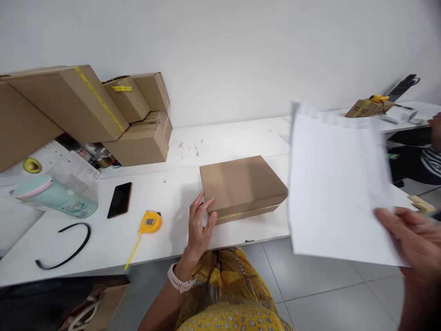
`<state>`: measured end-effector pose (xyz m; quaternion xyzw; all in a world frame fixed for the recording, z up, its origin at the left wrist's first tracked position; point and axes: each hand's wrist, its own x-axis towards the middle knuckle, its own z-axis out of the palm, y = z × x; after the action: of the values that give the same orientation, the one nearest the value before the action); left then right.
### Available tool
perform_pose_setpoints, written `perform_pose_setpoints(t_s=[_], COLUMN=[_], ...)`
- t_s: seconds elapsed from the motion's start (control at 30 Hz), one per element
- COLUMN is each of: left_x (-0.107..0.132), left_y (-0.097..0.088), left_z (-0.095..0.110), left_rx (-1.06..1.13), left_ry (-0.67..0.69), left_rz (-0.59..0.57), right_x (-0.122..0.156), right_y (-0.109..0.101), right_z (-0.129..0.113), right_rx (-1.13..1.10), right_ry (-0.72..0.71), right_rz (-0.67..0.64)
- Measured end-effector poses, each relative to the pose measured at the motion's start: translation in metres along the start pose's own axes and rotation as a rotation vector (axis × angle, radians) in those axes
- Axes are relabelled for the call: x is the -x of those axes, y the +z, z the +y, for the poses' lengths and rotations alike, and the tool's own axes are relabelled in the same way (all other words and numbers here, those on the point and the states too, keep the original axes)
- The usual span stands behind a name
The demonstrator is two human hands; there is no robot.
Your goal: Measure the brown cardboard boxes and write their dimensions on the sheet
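A flat brown cardboard box (241, 184) with a yellow tape strip along its side lies near the table's front edge. My left hand (200, 219) rests against its left front corner, fingers apart and thumb along the front. Off to the right, my right hand (413, 234) grips a white sheet (339, 184), slightly blurred, by its lower right edge. The sheet, paper or a thin mailer bag, hangs in the air beside the box and hides part of the table behind it. A yellow tape measure (150, 222) sits left of my left hand, its tape partly pulled out.
Stacked cardboard boxes (138, 142) stand at the back left. A phone (120, 200), a black headband (86, 239) and a light green bottle (58, 196) lie on the left side. At far right, another person (420, 151) sits by a second table with a small box (365, 108).
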<state>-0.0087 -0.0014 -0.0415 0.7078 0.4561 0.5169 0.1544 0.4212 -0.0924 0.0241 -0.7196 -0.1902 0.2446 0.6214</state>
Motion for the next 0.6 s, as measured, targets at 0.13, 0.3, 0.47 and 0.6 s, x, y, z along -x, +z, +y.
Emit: perform_pose_setpoints(t_s=[0.13,0.3,0.47,0.6], left_x=[-0.002,-0.034,-0.066,-0.075], left_y=[-0.008,-0.032,-0.02,0.01], left_z=[0.008,0.024,0.05,0.053], left_rx=[0.137,0.13,-0.097,-0.278], left_ry=[-0.041,0.066,0.317,0.418], left_rz=[0.133,0.273,-0.254,-0.68], right_x=[0.072,0.08,0.069,0.07], right_y=[0.067,0.094,0.087,0.08], right_z=[-0.019,-0.007,0.003,0.008], right_rx=[0.005,0.055,0.105,0.193], right_ry=[0.196,0.29,0.313,0.245], right_rz=[-0.416,-0.685,-0.733,-0.695])
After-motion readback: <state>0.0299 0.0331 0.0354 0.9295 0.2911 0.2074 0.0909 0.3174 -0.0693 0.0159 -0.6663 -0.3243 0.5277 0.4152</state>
